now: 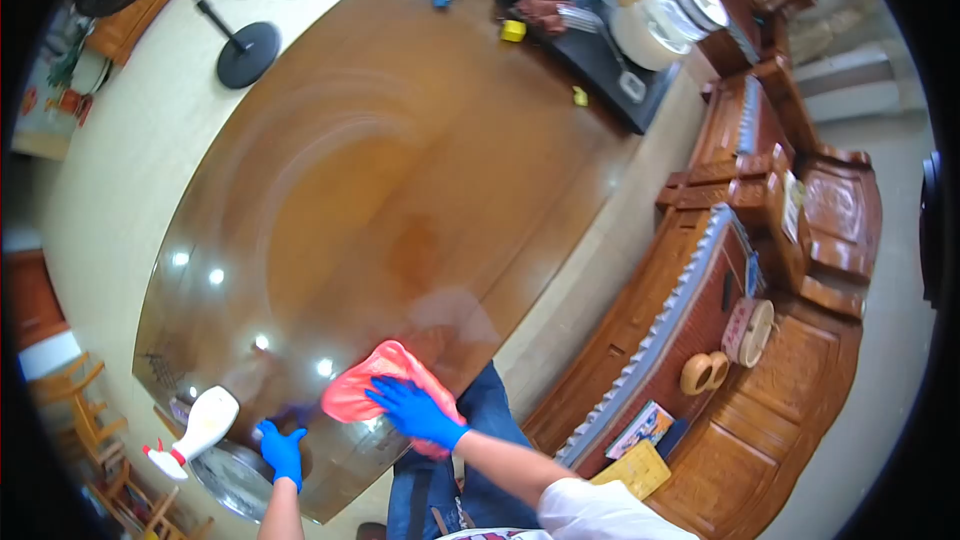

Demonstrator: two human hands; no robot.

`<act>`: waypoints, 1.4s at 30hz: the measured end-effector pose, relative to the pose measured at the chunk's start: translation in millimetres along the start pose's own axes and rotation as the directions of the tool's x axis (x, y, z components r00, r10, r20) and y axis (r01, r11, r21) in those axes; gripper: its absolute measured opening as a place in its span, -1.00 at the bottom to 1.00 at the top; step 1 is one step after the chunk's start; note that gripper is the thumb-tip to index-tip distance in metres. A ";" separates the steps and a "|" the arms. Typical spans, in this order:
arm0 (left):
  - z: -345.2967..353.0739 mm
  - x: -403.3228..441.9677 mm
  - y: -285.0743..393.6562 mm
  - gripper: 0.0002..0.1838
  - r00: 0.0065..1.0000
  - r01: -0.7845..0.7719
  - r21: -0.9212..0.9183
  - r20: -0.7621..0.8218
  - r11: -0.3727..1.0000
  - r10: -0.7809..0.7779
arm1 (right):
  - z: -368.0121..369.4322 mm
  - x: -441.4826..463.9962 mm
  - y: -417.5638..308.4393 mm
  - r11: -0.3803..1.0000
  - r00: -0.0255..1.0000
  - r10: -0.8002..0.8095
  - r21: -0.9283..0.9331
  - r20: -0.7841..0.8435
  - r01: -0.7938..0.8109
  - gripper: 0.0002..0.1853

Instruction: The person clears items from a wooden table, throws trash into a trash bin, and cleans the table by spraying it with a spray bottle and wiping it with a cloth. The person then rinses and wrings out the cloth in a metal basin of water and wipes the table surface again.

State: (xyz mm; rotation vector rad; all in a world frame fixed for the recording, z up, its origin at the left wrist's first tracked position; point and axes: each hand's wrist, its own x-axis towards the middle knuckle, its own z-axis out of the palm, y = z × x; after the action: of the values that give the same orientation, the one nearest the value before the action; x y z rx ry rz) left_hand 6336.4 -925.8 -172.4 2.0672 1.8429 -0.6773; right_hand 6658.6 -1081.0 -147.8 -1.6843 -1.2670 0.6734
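My right hand (415, 410), in a blue glove, lies flat with fingers spread on a pink cloth (365, 390). The cloth is spread over the near edge of a glossy brown table (420, 180), and part of it hangs toward my legs. Also gloved in blue, my left hand (282, 452) is at the table's near left, thumb apart from the fingers and nothing visible in it. Left of it is a white spray bottle (210, 425) with a red-and-white trigger head. A round, shiny tray-like object (235, 480) sits beside that hand, partly hidden.
A black tray (645, 105) with a white pot (650, 35) and utensils stands at the table's far right, near small yellow blocks (513, 31). A black fan (248, 52) stands beyond the left edge. Carved wooden seats (780, 410) line the right side.
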 end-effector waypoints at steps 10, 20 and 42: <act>-4.2 -4.2 5.6 0.17 0.996 0.082 0.044 0.043 0.996 -0.084 | -168.8 348.2 216.3 0.692 0.981 -0.089 -0.719 -0.171 -0.063 -0.50; -8.9 -12.3 10.5 0.13 0.973 0.226 -0.176 0.080 0.958 -0.214 | 100.2 178.9 41.2 0.905 0.679 -0.360 0.063 0.640 0.421 -0.47; 6.1 -24.6 -7.0 0.03 0.986 0.123 -0.294 -0.071 0.948 -0.150 | 316.6 372.8 -43.9 0.655 0.684 -0.505 -0.283 0.526 0.701 -0.49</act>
State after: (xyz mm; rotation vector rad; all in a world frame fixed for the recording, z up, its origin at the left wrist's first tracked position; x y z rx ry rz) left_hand 6326.8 -948.9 -164.0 1.8233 2.0144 -0.3214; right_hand 6498.4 -622.2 -218.5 -1.3259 -2.3261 0.2943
